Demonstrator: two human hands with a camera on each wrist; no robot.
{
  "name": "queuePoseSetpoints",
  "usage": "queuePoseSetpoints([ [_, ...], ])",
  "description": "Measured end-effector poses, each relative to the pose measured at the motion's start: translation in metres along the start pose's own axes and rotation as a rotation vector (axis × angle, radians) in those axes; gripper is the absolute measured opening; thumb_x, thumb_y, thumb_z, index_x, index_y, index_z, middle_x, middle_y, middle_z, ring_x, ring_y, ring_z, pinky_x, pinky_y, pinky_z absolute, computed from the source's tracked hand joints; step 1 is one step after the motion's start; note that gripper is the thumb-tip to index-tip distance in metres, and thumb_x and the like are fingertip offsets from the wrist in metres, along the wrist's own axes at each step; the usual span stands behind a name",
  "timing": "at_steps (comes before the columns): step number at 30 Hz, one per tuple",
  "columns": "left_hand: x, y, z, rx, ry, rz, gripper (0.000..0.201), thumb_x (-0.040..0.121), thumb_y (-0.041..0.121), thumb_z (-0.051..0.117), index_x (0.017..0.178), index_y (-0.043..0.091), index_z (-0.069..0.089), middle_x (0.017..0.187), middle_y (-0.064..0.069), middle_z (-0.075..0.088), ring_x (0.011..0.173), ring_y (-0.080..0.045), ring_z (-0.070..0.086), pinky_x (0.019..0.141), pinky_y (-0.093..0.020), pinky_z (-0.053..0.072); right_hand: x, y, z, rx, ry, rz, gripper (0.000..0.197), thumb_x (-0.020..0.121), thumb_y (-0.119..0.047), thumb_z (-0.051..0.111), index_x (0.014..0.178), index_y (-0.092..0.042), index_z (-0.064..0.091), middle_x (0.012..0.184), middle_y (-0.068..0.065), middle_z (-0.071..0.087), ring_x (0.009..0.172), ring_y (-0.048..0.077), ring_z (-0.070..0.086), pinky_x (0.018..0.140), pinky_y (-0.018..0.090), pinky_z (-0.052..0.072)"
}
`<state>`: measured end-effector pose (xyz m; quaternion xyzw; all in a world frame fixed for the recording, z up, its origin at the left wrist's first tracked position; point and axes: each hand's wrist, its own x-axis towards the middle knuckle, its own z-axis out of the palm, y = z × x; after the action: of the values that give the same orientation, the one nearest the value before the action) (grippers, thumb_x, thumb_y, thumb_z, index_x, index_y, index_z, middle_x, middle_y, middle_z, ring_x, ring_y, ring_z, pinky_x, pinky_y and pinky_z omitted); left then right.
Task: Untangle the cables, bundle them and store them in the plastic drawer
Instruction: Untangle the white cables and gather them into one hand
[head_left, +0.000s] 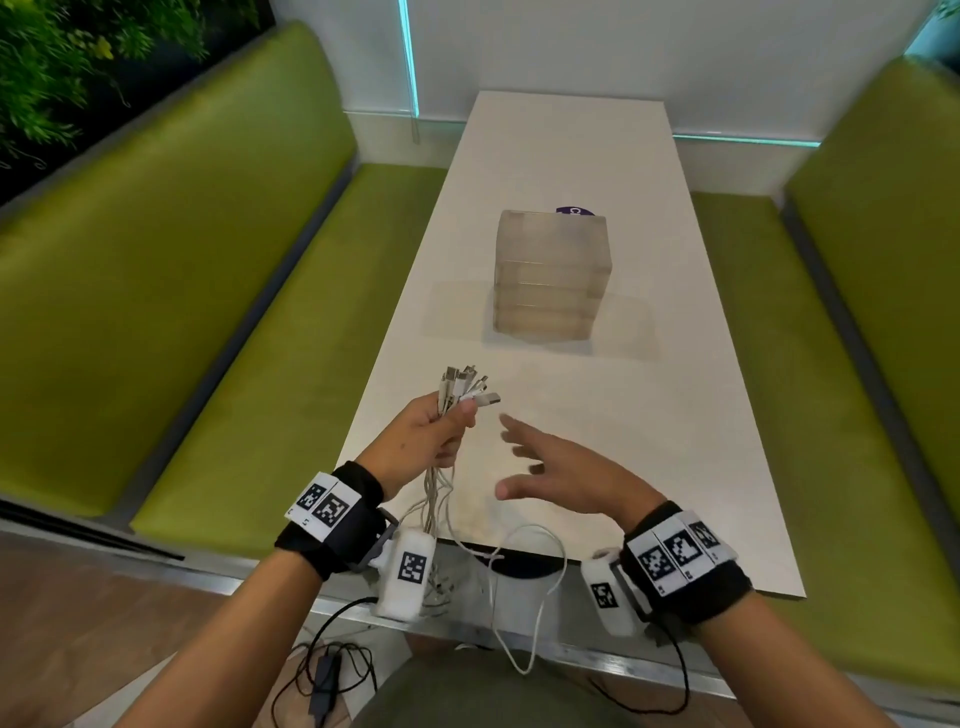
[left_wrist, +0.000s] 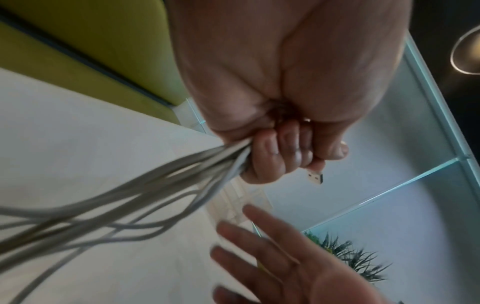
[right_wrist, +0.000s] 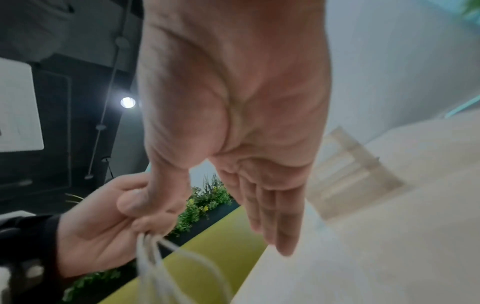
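Several white cables (head_left: 441, 499) are gathered in my left hand (head_left: 431, 436), which grips them just below their plug ends (head_left: 465, 387). The plugs fan out above the fist, and the cords hang over the table's near edge in loose loops (head_left: 524, 587). The left wrist view shows my left hand (left_wrist: 280, 152) curled round the cables (left_wrist: 145, 191), a USB plug (left_wrist: 315, 178) sticking out. My right hand (head_left: 561, 467) hovers flat beside the bundle, fingers straight, holding nothing. In the right wrist view its fingers (right_wrist: 275, 214) are spread. A translucent plastic drawer unit (head_left: 550, 275) stands mid-table, its drawers closed.
The long white table (head_left: 649, 415) runs away from me between two green benches (head_left: 260, 332) (head_left: 779, 364). A purple round sticker (head_left: 574, 211) peeks out behind the drawer unit. Black camera leads (head_left: 332, 665) hang below my wrists.
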<state>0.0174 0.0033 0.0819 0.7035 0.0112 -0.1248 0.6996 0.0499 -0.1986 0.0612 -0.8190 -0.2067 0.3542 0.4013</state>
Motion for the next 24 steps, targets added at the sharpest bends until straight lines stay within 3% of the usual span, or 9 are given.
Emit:
queuePoseSetpoints([
  [2, 0.003, 0.001, 0.007, -0.116, -0.028, 0.027, 0.033, 0.096, 0.036, 0.047, 0.072, 0.014, 0.046, 0.053, 0.011, 0.026, 0.045, -0.007, 0.022, 0.045, -0.019, 0.025, 0.011, -0.008, 0.011, 0.077, -0.041, -0.081, 0.098, 0.075, -0.050, 0.072, 0.150, -0.030, 0.011, 0.154, -0.004, 0.028, 0.139, 0.009, 0.030, 0.113, 0.031, 0.031],
  [5, 0.008, 0.013, 0.018, -0.271, -0.052, 0.055, 0.031, 0.094, 0.036, 0.045, 0.071, 0.015, 0.045, 0.053, 0.011, 0.024, 0.046, -0.007, 0.020, 0.045, -0.021, 0.019, 0.029, -0.010, 0.031, 0.013, -0.074, -0.137, 0.075, 0.076, -0.051, 0.071, 0.139, -0.031, 0.035, 0.143, -0.004, 0.045, 0.129, 0.009, 0.042, 0.109, 0.032, 0.035],
  [8, 0.013, 0.033, 0.022, -0.340, -0.068, 0.109, 0.032, 0.091, 0.042, 0.049, 0.075, 0.014, 0.043, 0.053, 0.010, 0.024, 0.046, -0.007, 0.019, 0.047, -0.024, 0.014, 0.035, -0.003, 0.052, 0.133, -0.064, -0.111, 0.035, 0.086, -0.029, 0.067, 0.115, -0.014, 0.053, 0.106, -0.002, 0.064, 0.092, 0.000, 0.059, 0.089, 0.025, 0.047],
  [10, 0.015, 0.043, 0.020, -0.336, -0.077, 0.139, 0.033, 0.088, 0.043, 0.050, 0.074, 0.014, 0.043, 0.053, 0.010, 0.023, 0.045, -0.007, 0.019, 0.045, -0.022, 0.016, 0.033, 0.004, 0.061, 0.164, -0.039, -0.127, 0.015, 0.094, -0.024, 0.057, 0.098, -0.010, 0.056, 0.082, 0.000, 0.061, 0.067, -0.002, 0.057, 0.074, 0.022, 0.047],
  [12, 0.016, 0.046, 0.018, -0.326, -0.073, 0.139, 0.033, 0.090, 0.042, 0.049, 0.073, 0.014, 0.043, 0.054, 0.009, 0.023, 0.045, -0.007, 0.020, 0.044, -0.021, 0.018, 0.029, 0.010, 0.064, 0.122, -0.041, -0.146, 0.017, 0.097, -0.028, 0.051, 0.094, -0.012, 0.056, 0.086, 0.001, 0.059, 0.073, 0.000, 0.057, 0.078, 0.027, 0.047],
  [14, 0.016, 0.047, 0.020, -0.328, -0.065, 0.129, 0.031, 0.093, 0.037, 0.044, 0.073, 0.014, 0.044, 0.054, 0.009, 0.023, 0.045, -0.007, 0.020, 0.044, -0.021, 0.018, 0.027, 0.015, 0.060, 0.017, -0.123, -0.134, 0.022, 0.094, -0.035, 0.053, 0.106, -0.017, 0.054, 0.117, 0.003, 0.054, 0.102, 0.010, 0.056, 0.095, 0.031, 0.042],
  [17, 0.016, 0.052, 0.025, -0.324, -0.083, 0.139, 0.030, 0.093, 0.035, 0.042, 0.072, 0.014, 0.045, 0.053, 0.009, 0.023, 0.043, -0.006, 0.021, 0.043, -0.019, 0.021, 0.024, 0.026, 0.050, -0.028, -0.251, -0.085, 0.058, 0.081, -0.052, 0.064, 0.130, -0.034, 0.040, 0.141, -0.005, 0.041, 0.125, 0.015, 0.044, 0.107, 0.034, 0.035],
  [21, 0.016, 0.056, 0.024, -0.280, -0.085, 0.152, 0.031, 0.094, 0.035, 0.041, 0.071, 0.015, 0.044, 0.054, 0.009, 0.023, 0.044, -0.007, 0.021, 0.043, -0.018, 0.024, 0.015, 0.035, 0.024, -0.124, -0.103, 0.038, 0.066, 0.077, -0.055, 0.067, 0.130, -0.022, 0.046, 0.132, 0.001, 0.051, 0.120, 0.021, 0.050, 0.103, 0.041, 0.041],
  [24, 0.016, 0.052, 0.026, -0.258, -0.076, 0.139, 0.030, 0.093, 0.036, 0.042, 0.072, 0.014, 0.044, 0.054, 0.008, 0.023, 0.044, -0.008, 0.020, 0.043, -0.019, 0.022, 0.011, 0.043, 0.019, -0.376, -0.201, 0.172, 0.055, 0.084, -0.059, 0.057, 0.110, -0.010, 0.060, 0.111, 0.004, 0.061, 0.101, 0.022, 0.056, 0.086, 0.036, 0.045],
])
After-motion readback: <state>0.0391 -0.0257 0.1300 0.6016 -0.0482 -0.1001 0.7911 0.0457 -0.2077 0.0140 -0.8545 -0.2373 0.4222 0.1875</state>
